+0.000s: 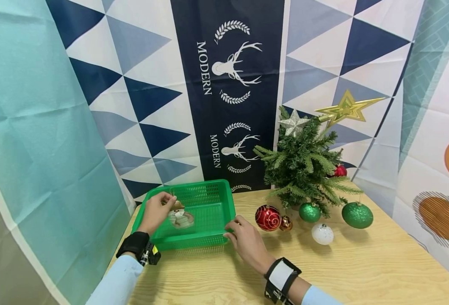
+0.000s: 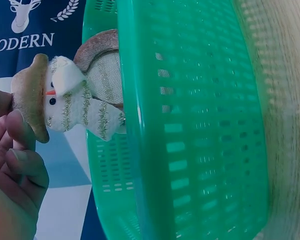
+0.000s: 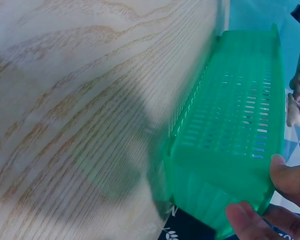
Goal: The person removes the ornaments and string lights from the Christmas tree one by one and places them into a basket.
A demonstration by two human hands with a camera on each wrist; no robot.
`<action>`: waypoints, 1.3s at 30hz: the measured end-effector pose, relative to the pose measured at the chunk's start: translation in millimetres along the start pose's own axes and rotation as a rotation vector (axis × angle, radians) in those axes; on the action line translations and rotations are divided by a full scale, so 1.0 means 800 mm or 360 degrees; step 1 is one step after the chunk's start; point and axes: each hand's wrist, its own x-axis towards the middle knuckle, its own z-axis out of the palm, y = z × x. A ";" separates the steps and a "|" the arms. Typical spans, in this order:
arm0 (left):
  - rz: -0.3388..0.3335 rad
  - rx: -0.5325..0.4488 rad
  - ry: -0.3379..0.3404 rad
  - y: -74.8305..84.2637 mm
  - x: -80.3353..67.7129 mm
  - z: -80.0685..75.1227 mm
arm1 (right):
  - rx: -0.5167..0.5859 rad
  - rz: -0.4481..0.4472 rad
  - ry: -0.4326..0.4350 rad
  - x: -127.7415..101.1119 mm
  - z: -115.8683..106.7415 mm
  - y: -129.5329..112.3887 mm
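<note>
A snowman ornament [image 2: 70,100] with a tan hat, orange nose and glitter-striped white scarf hangs over the green plastic basket [image 1: 229,201]. My left hand [image 1: 157,212] pinches it by the hat. In the left wrist view its lower body is hidden behind the basket's wall. At the basket's front right corner is my right hand [image 1: 248,242]. The right wrist view shows the thumb [image 3: 282,172] at the rim and the fingertips [image 3: 242,215] round the corner on the short side, holding it.
Right of the basket stands a small Christmas tree [image 1: 304,165] with a gold star [image 1: 347,109] and silver star [image 1: 294,123]. Low around it are a red ball [image 1: 268,217], small copper ball [image 1: 286,223], white ball [image 1: 322,234] and green balls [image 1: 357,214]. Patterned cloth [image 1: 140,84] hangs behind the wooden table [image 1: 342,271].
</note>
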 end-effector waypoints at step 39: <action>-0.0097 -0.0312 -0.0125 0.187 -0.057 -0.118 | -0.0015 0.0005 0.0017 -0.001 -0.001 -0.002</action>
